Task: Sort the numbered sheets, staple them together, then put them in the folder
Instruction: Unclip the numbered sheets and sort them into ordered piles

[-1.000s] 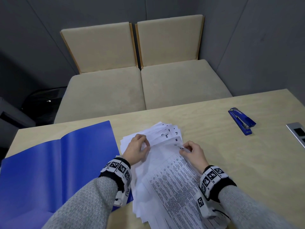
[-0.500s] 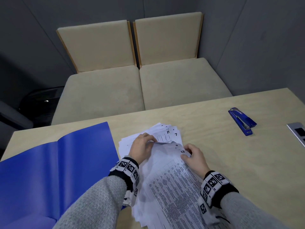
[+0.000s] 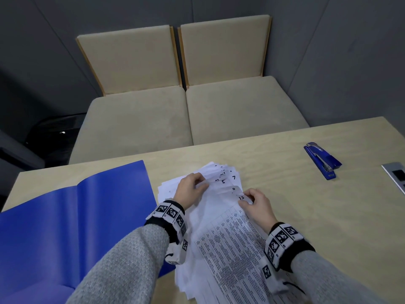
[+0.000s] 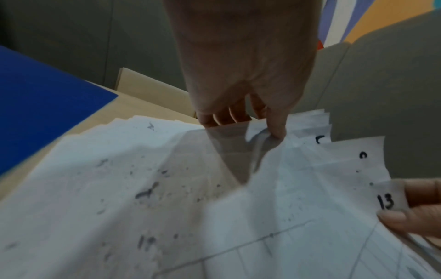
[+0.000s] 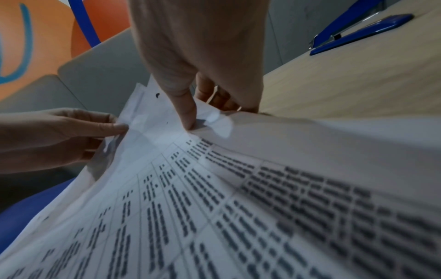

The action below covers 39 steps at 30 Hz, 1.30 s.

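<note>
A fanned pile of white numbered sheets [image 3: 221, 233] lies on the wooden table [image 3: 328, 216], with corner numbers 7, 5 and 13 showing. My left hand [image 3: 192, 189] pinches the top edge of a sheet [image 4: 267, 139] near the pile's far left, thumb above and fingers beneath. My right hand [image 3: 252, 200] pinches the corner of the sheet marked 13 [image 4: 386, 202], lifted off the pile [image 5: 214, 120]. An open blue folder [image 3: 65, 227] lies to the left, its edge under the pile. A blue stapler [image 3: 322, 160] sits on the table at the far right.
Two beige cushioned seats [image 3: 186, 115] stand beyond the table's far edge against grey walls. A metal socket plate [image 3: 396, 174] is set into the table at the right edge. Bare tabletop lies between the sheets and the stapler.
My left hand has gone from resting on the pile to pinching a sheet's top edge. My right hand has worked down through the corners and now lifts the one marked 13.
</note>
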Motion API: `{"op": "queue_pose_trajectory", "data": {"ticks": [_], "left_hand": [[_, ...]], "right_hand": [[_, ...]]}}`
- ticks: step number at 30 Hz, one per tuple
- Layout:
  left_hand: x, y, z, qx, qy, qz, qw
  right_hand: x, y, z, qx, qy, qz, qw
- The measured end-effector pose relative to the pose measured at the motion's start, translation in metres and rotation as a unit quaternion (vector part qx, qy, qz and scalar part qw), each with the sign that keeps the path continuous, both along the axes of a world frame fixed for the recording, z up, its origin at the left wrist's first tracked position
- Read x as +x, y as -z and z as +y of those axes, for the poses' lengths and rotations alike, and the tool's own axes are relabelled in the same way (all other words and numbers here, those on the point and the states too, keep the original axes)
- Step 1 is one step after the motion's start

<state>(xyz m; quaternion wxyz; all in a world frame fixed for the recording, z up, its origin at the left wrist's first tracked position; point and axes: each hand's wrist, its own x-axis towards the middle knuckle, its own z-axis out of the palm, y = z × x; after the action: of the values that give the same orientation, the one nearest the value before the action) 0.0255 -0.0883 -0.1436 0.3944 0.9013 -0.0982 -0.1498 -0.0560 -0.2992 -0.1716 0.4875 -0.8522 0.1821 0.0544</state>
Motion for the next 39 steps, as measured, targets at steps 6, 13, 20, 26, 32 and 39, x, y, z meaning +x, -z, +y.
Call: {"op": "queue_pose_trajectory", "data": {"ticks": [6, 13, 20, 26, 32, 39], "left_hand": [[0.003, -0.001, -0.005, -0.046, -0.067, 0.059, 0.995], [-0.002, 0.004, -0.003, 0.011, 0.011, -0.017, 1.0], [-0.002, 0.003, -0.005, 0.065, 0.049, -0.065, 0.995], [-0.01, 0.007, -0.009, 0.144, 0.124, -0.236, 0.953], [-0.017, 0.011, -0.019, 0.111, 0.146, 0.079, 0.98], [-0.009, -0.001, -0.012, 0.096, 0.146, 0.025, 0.984]], "right_hand": [[-0.006, -0.001, -0.013, -0.006, -0.031, 0.018, 0.999], [-0.017, -0.001, -0.013, -0.001, -0.039, 0.02, 0.999], [-0.02, -0.008, -0.011, 0.03, -0.078, 0.019, 0.996], [-0.028, -0.008, -0.015, 0.033, -0.083, 0.015, 0.996], [-0.032, -0.005, -0.017, 0.03, -0.084, 0.015, 0.996], [-0.03, -0.013, -0.015, 0.043, -0.115, 0.069, 0.99]]}}
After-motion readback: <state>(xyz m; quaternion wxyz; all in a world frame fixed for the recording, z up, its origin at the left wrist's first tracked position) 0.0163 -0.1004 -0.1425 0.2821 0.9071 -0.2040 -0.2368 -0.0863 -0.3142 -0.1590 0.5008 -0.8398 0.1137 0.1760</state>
